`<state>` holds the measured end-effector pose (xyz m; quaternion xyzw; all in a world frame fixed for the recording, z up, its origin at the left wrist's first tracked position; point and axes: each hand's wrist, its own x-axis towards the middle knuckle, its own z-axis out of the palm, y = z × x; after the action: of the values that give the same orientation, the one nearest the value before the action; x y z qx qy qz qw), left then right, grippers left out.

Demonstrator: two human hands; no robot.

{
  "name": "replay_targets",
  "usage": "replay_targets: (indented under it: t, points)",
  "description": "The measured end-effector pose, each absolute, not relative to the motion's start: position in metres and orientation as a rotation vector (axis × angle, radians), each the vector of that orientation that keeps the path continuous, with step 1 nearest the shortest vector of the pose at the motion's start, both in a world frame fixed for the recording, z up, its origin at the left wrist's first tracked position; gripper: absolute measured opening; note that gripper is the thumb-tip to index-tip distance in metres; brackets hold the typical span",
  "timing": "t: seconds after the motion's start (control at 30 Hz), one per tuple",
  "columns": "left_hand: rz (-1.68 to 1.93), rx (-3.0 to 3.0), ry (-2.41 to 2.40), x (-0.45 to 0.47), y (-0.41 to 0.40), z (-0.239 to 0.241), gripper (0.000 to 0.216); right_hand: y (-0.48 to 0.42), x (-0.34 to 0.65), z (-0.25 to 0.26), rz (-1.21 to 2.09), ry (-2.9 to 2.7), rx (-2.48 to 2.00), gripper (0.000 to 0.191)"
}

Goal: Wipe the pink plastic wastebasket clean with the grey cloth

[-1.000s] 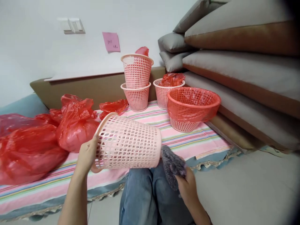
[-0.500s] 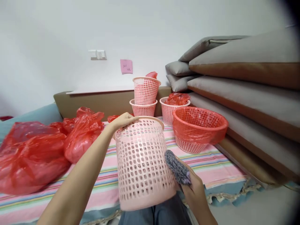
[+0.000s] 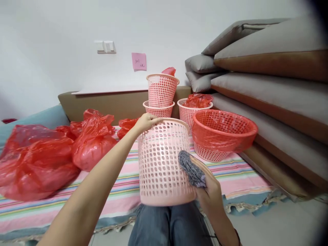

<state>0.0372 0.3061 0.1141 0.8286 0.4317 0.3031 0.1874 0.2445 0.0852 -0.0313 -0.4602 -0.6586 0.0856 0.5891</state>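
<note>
A pale pink plastic basket with rows of holes is held up in front of me, above my knees, its rim at the far upper side. My left hand grips that rim at its upper left, the inner fingers hidden. My right hand is closed on a dark grey cloth, which lies against the right side of the basket wall.
Red plastic bags fill the left of the striped cloth. Behind are stacked pink baskets and a basket with a red bag. A red-lined basket stands at right, beside piled grey cushions.
The basket has shifted slightly right and up in view, tilting a little. My right hand has moved the cloth up along the basket's side. The view has tipped downward.
</note>
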Motion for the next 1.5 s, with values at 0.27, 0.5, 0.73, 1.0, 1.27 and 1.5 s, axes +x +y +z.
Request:
replay_targets:
  t: [0.27, 0.5, 0.73, 1.0, 1.27, 1.5]
  points:
    - [1.058, 2.436, 1.571, 0.047, 0.316, 0.079, 0.033, 0.135, 0.211, -0.049, 0.141, -1.611, -1.122, 0.07]
    - [1.069, 2.328, 1.822, 0.056, 0.305, 0.017, 0.052, 0.161, 0.212, -0.038, 0.371, -1.551, -1.092, 0.062]
    - [1.07, 2.379, 1.846, 0.041, 0.33, 0.032, 0.07, 0.196, 0.242, 0.001, 0.457, -1.377, -1.059, 0.042]
    - [1.062, 2.365, 1.696, 0.039, 0.332, 0.04, 0.04, 0.224, 0.245, 0.017, 0.119, -1.362, -1.147, 0.045]
    - [1.051, 2.428, 1.595, 0.031, 0.29, 0.038, 0.049, 0.204, 0.222, 0.026, 0.012, -1.598, -1.125, 0.06]
    - [1.108, 2.394, 1.719, 0.052, 0.285, 0.026, 0.047, 0.233, 0.209, -0.001, -0.022, -1.686, -1.242, 0.062]
